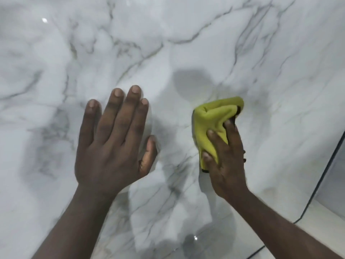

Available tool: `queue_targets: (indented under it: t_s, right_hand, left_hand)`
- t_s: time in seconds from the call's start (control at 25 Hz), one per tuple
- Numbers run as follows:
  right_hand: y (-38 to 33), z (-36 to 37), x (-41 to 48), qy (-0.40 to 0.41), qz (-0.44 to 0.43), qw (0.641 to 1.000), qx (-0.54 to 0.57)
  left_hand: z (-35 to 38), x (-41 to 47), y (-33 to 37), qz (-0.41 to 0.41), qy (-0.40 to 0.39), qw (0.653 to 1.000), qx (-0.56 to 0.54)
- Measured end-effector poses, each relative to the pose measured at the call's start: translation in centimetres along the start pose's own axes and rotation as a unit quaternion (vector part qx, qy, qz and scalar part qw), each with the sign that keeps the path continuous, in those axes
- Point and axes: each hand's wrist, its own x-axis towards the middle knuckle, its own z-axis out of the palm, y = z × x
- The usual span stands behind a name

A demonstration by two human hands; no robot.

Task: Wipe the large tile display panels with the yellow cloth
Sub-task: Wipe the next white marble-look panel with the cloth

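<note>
A large glossy white tile panel [168,43] with grey marble veins fills nearly the whole view. My left hand [113,139] lies flat against it with straight fingers spread, left of centre. My right hand [225,161] grips a bunched yellow cloth [211,120] with a dark edge and holds it against the panel, right of centre. The cloth sticks out above and to the left of my fingers.
The panel's dark right edge [324,172] runs diagonally at the right side. Beyond it lies another pale tiled surface [334,208] with dark joints. Shadows and bright light reflections show on the glossy panel.
</note>
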Motion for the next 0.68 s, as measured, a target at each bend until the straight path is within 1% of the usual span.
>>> queue_targets:
  t_s: [0.04, 0.08, 0.12, 0.16, 0.2, 0.24, 0.28, 0.32, 0.36, 0.4, 0.44, 0.48, 0.52, 0.56, 0.6, 0.64, 0.68]
  right_hand:
    - [-0.3, -0.3, 1.9, 0.028, 0.002, 1.0, -0.004]
    - [-0.4, -0.1, 3.7, 0.087, 0.075, 0.993, 0.013]
    - [-1.3, 0.2, 5.7, 0.145, 0.185, 0.97, 0.061]
    - [-3.0, 0.8, 7.2, 0.175, 0.256, 0.947, 0.081]
    - [-5.2, 1.3, 8.2, 0.169, 0.269, 0.946, 0.063]
    - [-7.1, 1.9, 8.2, 0.131, 0.196, 0.971, 0.021]
    - [-8.7, 2.7, 7.2, 0.06, 0.048, 0.997, -0.025]
    - [-9.7, 3.1, 6.6, -0.01, -0.095, 0.994, -0.051]
    - [-10.4, 3.2, 6.9, -0.05, -0.166, 0.984, -0.037]
    - [-11.3, 3.7, 7.4, -0.042, -0.137, 0.99, 0.011]
    - [-12.1, 4.5, 7.9, 0.013, -0.038, 0.997, 0.072]
    - [-13.7, 5.2, 8.8, 0.098, 0.084, 0.987, 0.097]
    - [-16.0, 6.1, 9.6, 0.165, 0.175, 0.967, 0.077]
    - [-18.5, 7.2, 9.7, 0.182, 0.18, 0.966, 0.036]
    - [-21.1, 8.6, 9.1, 0.137, 0.085, 0.987, -0.011]
    - [-23.1, 9.8, 8.0, 0.051, -0.07, 0.995, -0.051]
    - [-24.8, 10.6, 7.1, -0.034, -0.207, 0.974, -0.081]
  left_hand:
    - [-0.3, 0.1, -0.2, -0.005, -0.002, 1.0, -0.006]
    - [-0.5, 0.2, -0.4, -0.011, -0.004, 1.0, -0.023]
    - [-0.8, 0.2, -0.6, -0.016, -0.012, 0.998, -0.056]
    - [-1.1, 0.1, -0.9, -0.023, -0.024, 0.995, -0.097]
    - [-1.5, -0.2, -1.3, -0.033, -0.036, 0.99, -0.131]
    - [-2.1, -0.7, -1.8, -0.046, -0.045, 0.987, -0.148]
    - [-3.0, -1.8, -2.8, -0.061, -0.051, 0.986, -0.148]
    - [-4.0, -3.1, -4.1, -0.071, -0.055, 0.986, -0.138]
    - [-5.1, -4.7, -5.9, -0.076, -0.056, 0.988, -0.121]
    - [-6.2, -6.3, -7.9, -0.082, -0.057, 0.99, -0.102]
    - [-7.3, -7.9, -10.0, -0.092, -0.059, 0.99, -0.086]
    - [-8.1, -9.2, -12.0, -0.103, -0.061, 0.99, -0.074]
    - [-8.7, -10.3, -13.7, -0.109, -0.06, 0.99, -0.066]
    - [-9.2, -11.1, -15.2, -0.111, -0.058, 0.99, -0.061]
    - [-9.7, -12.0, -16.7, -0.11, -0.053, 0.991, -0.059]
    - [-10.1, -12.9, -18.2, -0.11, -0.044, 0.991, -0.057]
    - [-10.4, -13.8, -19.6, -0.112, -0.036, 0.992, -0.056]
